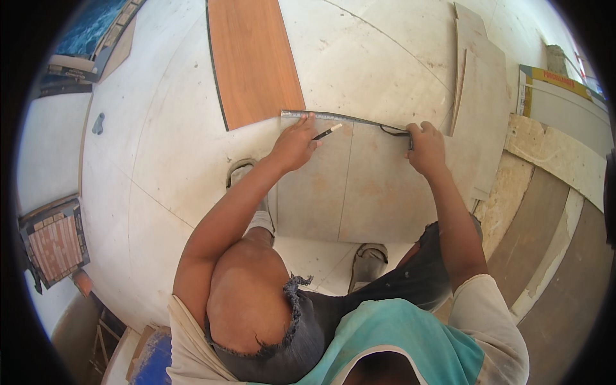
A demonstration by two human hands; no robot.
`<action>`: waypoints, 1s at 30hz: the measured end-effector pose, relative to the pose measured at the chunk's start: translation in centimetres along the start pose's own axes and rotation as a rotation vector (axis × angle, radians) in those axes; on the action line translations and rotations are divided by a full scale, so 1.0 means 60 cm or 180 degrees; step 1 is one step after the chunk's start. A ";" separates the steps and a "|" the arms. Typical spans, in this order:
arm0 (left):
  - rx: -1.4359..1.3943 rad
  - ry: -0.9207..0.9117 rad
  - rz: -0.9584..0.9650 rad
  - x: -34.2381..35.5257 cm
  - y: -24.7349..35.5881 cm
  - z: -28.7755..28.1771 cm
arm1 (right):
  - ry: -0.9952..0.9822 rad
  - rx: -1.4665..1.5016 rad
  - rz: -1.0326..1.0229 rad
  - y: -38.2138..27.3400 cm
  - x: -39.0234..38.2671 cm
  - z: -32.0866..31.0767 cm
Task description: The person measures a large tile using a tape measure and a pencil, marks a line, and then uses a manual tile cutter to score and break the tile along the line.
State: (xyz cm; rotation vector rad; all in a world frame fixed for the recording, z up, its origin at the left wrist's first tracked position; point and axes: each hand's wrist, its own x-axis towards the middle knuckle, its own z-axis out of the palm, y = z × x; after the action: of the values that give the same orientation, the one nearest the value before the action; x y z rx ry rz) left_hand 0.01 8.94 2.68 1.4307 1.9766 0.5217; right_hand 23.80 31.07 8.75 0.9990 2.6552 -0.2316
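Observation:
A grey-beige tile (314,199) lies flat on the floor before my feet, with a thin dark line running down it from far edge to near. Along its far edge stretches the blade of a tape measure (346,119). My left hand (295,145) presses fingertips on the blade near its left end and holds a dark pencil (327,132) with a pale tip pointing right. At the far right corner, my right hand (426,149) is closed around the tape measure's dark case, which is mostly hidden by the fingers. A black strap loops beside it.
A wood-look plank (255,61) lies just beyond the tile's left corner. Cut tile pieces (478,83) are stacked at right, near long boards (545,218) and a yellow-edged carton (558,80). A brick-patterned box (56,240) stands far left. My shoes (368,264) flank the tile's near side.

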 end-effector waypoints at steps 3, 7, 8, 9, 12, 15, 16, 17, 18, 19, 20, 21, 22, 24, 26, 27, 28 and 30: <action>-0.0070 -0.0113 -0.0123 0.002 0.011 -0.005 | 0.0144 -0.0383 -0.0074 -0.011 -0.001 0.016; -0.0118 -0.0335 -0.0311 0.006 0.017 -0.009 | 0.0901 -0.0378 -0.0589 -0.050 0.000 0.015; -0.0146 -0.0365 -0.0335 0.005 0.016 -0.010 | 0.1113 -0.0202 -0.0778 -0.070 0.002 0.009; -0.0127 -0.0301 -0.0304 0.006 0.015 -0.009 | 0.0873 0.0415 -0.0740 -0.086 0.004 0.009; -0.0059 -0.0224 -0.0259 0.009 0.013 -0.002 | -0.0002 0.2094 -0.0453 -0.132 0.010 0.019; 0.0037 -0.0321 -0.0316 0.014 0.023 -0.006 | -0.0971 0.3275 0.0060 -0.167 0.029 0.037; 0.0054 -0.0339 -0.0348 0.014 0.025 -0.006 | -0.1226 0.3559 0.0181 -0.180 0.035 0.037; 0.0070 -0.0357 -0.0380 0.013 0.027 -0.006 | -0.1481 0.3838 0.0306 -0.191 0.039 0.036; 0.0106 -0.0405 -0.0414 0.012 0.028 -0.005 | -0.1523 0.3902 0.0367 -0.203 0.041 0.036; 0.0141 -0.0452 -0.0448 0.011 0.029 -0.004 | -0.1565 0.3965 0.0427 -0.215 0.039 0.035; 0.0175 -0.0499 -0.0481 0.011 0.029 -0.004 | -0.1606 0.4026 0.0487 -0.221 0.039 0.034; 0.0184 -0.0525 -0.0458 0.012 0.029 -0.006 | -0.1705 0.4004 0.0501 -0.218 0.043 0.043; 0.0193 -0.0550 -0.0433 0.013 0.030 -0.008 | -0.1803 0.3980 0.0515 -0.214 0.048 0.055; 0.0183 -0.0568 -0.0423 0.012 0.031 -0.012 | -0.1870 0.3996 0.0545 -0.209 0.051 0.064; 0.0146 -0.0556 -0.0449 0.010 0.033 -0.015 | -0.1803 0.4078 0.0581 -0.209 0.051 0.061; 0.0132 -0.0574 -0.0469 0.010 0.033 -0.016 | -0.1666 0.4344 0.0726 -0.207 0.054 0.055; 0.0119 -0.0593 -0.0486 0.011 0.033 -0.016 | -0.1523 0.4609 0.0876 -0.203 0.060 0.049; 0.0098 -0.0594 -0.0488 0.011 0.029 -0.016 | -0.1189 0.4953 0.1072 -0.191 0.072 0.040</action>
State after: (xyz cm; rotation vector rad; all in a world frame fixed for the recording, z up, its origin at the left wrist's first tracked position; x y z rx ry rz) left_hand 0.41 10.18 4.29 1.2838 1.9315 0.2803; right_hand 13.64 24.60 5.62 1.4368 1.5411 -2.2610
